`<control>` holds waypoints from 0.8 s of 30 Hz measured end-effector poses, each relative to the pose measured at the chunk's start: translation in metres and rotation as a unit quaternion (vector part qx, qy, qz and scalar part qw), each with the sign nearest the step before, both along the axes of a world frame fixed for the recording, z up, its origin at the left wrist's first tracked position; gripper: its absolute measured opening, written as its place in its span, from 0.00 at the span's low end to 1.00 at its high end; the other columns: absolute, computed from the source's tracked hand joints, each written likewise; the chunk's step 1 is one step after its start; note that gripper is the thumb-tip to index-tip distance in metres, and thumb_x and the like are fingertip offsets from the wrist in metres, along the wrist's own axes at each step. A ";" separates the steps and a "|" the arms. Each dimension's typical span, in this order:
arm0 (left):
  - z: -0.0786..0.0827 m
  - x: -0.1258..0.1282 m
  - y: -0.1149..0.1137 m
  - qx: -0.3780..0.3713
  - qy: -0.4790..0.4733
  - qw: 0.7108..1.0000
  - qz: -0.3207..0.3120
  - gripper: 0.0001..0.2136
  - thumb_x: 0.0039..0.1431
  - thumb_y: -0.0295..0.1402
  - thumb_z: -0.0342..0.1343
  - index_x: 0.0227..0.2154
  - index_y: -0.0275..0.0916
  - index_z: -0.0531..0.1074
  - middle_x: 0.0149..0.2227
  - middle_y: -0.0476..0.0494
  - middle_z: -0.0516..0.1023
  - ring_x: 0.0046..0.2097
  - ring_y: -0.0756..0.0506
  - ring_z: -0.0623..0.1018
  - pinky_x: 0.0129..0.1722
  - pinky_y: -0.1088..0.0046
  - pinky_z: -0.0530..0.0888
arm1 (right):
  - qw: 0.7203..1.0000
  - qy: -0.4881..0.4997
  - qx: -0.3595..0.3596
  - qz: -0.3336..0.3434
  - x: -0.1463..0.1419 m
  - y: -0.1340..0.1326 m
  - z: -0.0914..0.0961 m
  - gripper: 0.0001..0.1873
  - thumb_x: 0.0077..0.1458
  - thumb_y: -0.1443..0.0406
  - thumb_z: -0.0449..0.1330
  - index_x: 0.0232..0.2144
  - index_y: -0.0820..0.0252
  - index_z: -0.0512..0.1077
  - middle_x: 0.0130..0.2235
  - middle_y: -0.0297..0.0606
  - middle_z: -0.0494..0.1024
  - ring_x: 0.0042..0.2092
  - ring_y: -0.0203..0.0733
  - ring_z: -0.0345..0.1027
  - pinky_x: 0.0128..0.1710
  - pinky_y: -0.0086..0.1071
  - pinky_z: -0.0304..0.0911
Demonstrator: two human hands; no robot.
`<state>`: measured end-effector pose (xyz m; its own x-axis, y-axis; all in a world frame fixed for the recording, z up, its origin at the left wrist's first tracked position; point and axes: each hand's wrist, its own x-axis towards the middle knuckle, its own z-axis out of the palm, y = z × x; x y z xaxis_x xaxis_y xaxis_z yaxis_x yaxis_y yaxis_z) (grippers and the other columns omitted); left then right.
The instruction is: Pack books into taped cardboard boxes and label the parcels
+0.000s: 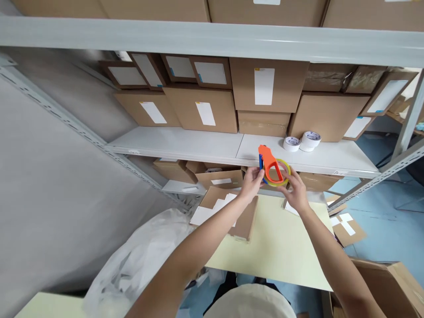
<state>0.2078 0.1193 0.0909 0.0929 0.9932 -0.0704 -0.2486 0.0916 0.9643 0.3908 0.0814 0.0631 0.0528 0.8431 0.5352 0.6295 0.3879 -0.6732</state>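
Note:
Between my two hands, above the far edge of the pale yellow table [265, 238], is an orange tape dispenser [267, 160] with a blue part on its left side. A yellow-edged roll of tape [287, 166] sits on it. My left hand [251, 182] grips the dispenser's left side with the fingers closed. My right hand [295, 189] pinches the roll's right edge. Below my left hand, a flat cardboard box [247, 216] with white labels [215, 208] on top lies on the table.
White tape rolls [292, 144] stand on the grey shelf [205, 143] just beyond my hands. Labelled cardboard boxes [202, 108] line the shelf. A white plastic bag [142, 247] bulges at the left. An open carton [387, 282] stands lower right; flat cardboard [349, 229] lies on the blue floor.

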 end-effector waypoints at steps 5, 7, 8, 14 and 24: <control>0.007 0.019 0.080 0.110 0.124 0.986 -0.024 0.20 0.56 0.36 0.63 0.50 0.38 0.70 0.53 0.37 0.76 0.53 0.41 0.76 0.54 0.63 0.73 | 0.995 0.083 -0.026 -0.039 -0.005 0.084 0.004 0.27 0.49 0.50 0.66 0.49 0.55 0.74 0.59 0.50 0.70 0.66 0.58 0.57 0.57 0.54 0.65; 0.007 0.022 0.104 0.133 0.211 0.968 -0.006 0.20 0.54 0.35 0.63 0.50 0.39 0.72 0.49 0.37 0.77 0.55 0.38 0.73 0.56 0.61 0.70 | 0.993 0.105 -0.041 -0.037 -0.007 0.108 0.003 0.29 0.48 0.50 0.67 0.51 0.55 0.72 0.57 0.50 0.72 0.63 0.57 0.61 0.56 0.53 0.65; 0.006 0.022 0.114 0.142 0.246 0.959 0.000 0.19 0.53 0.34 0.64 0.49 0.39 0.74 0.46 0.37 0.78 0.56 0.38 0.72 0.57 0.60 0.69 | 0.991 0.116 -0.049 -0.036 -0.007 0.117 0.001 0.31 0.48 0.50 0.67 0.52 0.55 0.71 0.56 0.50 0.73 0.61 0.56 0.64 0.55 0.52 0.66; -0.008 0.024 0.145 0.156 0.286 0.946 -0.011 0.19 0.54 0.31 0.61 0.50 0.37 0.74 0.41 0.39 0.77 0.52 0.39 0.74 0.56 0.59 0.69 | 0.985 0.141 -0.075 -0.072 -0.013 0.144 -0.015 0.33 0.47 0.51 0.67 0.53 0.56 0.67 0.52 0.49 0.77 0.51 0.51 0.72 0.53 0.51 0.67; -0.052 -0.057 0.095 0.187 0.255 0.949 -0.008 0.25 0.58 0.38 0.59 0.57 0.38 0.66 0.56 0.34 0.72 0.58 0.41 0.73 0.55 0.64 0.73 | 0.993 0.070 -0.049 -0.080 -0.014 0.063 -0.053 0.40 0.53 0.53 0.63 0.64 0.57 0.56 0.68 0.54 0.57 0.68 0.56 0.53 0.61 0.53 0.59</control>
